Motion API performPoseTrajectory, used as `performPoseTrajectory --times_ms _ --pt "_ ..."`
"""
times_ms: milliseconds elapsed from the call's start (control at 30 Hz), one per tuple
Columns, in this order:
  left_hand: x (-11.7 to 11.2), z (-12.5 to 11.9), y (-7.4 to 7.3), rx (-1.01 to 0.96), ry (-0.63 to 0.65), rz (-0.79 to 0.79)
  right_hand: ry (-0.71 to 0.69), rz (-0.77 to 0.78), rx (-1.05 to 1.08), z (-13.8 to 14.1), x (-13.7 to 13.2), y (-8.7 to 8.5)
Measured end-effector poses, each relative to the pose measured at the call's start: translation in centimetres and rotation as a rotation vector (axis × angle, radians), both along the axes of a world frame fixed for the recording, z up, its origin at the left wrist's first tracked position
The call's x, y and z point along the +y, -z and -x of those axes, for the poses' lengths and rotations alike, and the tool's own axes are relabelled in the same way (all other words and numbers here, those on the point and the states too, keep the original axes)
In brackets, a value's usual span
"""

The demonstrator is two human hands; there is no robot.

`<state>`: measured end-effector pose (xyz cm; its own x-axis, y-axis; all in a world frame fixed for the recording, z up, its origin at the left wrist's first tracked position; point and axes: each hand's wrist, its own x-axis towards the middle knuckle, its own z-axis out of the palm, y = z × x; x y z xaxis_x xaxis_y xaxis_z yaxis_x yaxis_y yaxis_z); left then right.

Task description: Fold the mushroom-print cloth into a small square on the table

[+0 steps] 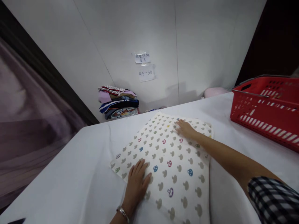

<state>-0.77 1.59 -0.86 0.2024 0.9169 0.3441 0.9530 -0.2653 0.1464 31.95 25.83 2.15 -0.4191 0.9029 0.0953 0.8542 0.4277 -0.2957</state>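
Observation:
A cream cloth (168,155) printed with small mushroom shapes lies flat on the white table (77,174). My left hand (138,180) rests palm down on its near left part, fingers stretched out and together. My right hand (185,128) reaches across to the cloth's far edge and lies flat there, fingers extended. Neither hand grips anything. A bracelet sits on my left wrist, and a checked sleeve covers my right upper arm.
A red plastic basket (268,115) with metal handles stands at the table's right. A stack of folded clothes (118,102) sits at the back against the white wall, beneath two paper labels (144,65). A pink item (213,91) lies at the far right corner.

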Motion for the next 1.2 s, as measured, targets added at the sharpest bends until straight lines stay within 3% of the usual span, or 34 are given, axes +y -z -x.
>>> performPoseTrajectory --times_ms 133,233,333,500,667,900,1067,1200 --pt "-0.1 0.0 -0.1 0.029 -0.006 0.019 -0.076 0.092 -0.049 3.5 1.2 0.7" --pt "-0.3 -0.1 -0.3 0.045 -0.011 0.037 -0.060 0.139 -0.092 4.1 2.6 1.2" --pt "-0.4 -0.2 -0.5 0.052 -0.011 0.045 -0.064 0.156 -0.109 2.9 4.1 1.5" --pt "-0.5 -0.1 -0.5 0.051 -0.013 0.061 0.169 0.089 -0.153 -1.2 5.8 2.0" --pt "-0.5 -0.1 -0.3 0.041 -0.011 0.058 0.245 0.070 -0.145 -3.7 5.8 2.1" --pt "-0.4 -0.5 -0.2 -0.015 -0.026 0.069 0.298 -0.003 -0.192 -9.1 1.1 2.9" --pt "-0.5 -1.0 -0.6 -0.083 -0.044 0.115 0.372 -0.022 -0.174 -12.8 -4.4 3.9" --pt "-0.5 -1.4 -1.2 -0.130 -0.055 0.139 0.390 -0.063 -0.114 -13.8 -9.5 5.6"
